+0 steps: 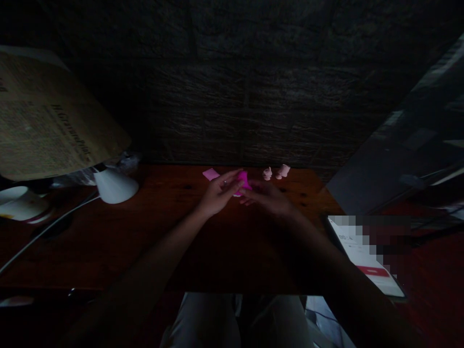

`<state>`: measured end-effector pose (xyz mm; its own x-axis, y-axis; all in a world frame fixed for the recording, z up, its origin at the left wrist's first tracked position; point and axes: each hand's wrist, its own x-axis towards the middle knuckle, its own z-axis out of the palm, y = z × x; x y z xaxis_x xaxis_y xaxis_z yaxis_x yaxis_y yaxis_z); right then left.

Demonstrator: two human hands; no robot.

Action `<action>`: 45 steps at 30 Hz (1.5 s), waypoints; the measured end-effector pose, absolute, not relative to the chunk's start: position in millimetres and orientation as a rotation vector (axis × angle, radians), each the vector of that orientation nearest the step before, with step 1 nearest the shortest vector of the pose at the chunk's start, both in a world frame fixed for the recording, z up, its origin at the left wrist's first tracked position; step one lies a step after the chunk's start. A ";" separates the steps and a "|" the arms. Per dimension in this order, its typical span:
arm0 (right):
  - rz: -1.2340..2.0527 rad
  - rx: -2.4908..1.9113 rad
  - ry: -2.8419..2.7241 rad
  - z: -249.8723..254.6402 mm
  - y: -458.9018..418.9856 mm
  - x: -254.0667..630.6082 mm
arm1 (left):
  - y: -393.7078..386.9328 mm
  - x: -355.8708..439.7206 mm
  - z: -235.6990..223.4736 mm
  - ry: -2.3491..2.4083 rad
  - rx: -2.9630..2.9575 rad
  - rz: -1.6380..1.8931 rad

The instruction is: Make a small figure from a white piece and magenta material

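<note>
Both hands meet over the far part of the wooden table. A small bright pink piece [243, 180], which looks like folded paper, is pinched between the thumb and fingers of my left hand [221, 190]. From the other side, my right hand [266, 194] grips its lower right edge, fingers bent and partly in shadow. A flat pink square sheet [210, 174] lies just beyond my left hand. Past my right hand stand two small pale pink objects, one knobbly [267, 173] and one more block-like [283, 170]; their kind is unclear in the dim light.
A lamp with a newsprint-patterned shade [54, 116] and white base [115, 186] stands left, its cord crossing the wooden table [155, 222]. Beside it is a paper cup [21, 205]. A lit tablet or phone [366, 261] sits at right. A dark brick wall [246, 92] rises behind.
</note>
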<state>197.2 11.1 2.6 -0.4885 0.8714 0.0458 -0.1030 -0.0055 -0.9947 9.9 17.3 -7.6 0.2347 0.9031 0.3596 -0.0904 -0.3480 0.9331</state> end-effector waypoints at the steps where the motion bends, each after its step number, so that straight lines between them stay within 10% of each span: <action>1: 1.578 -0.828 -1.514 2.7 11.9 197.6 | 17.8 10.1 -8.3 0.793 1.553 1.289; 45: 2.055 -0.833 -0.878 2.5 11.6 199.1 | 3.5 15.1 -3.2 0.743 1.820 1.365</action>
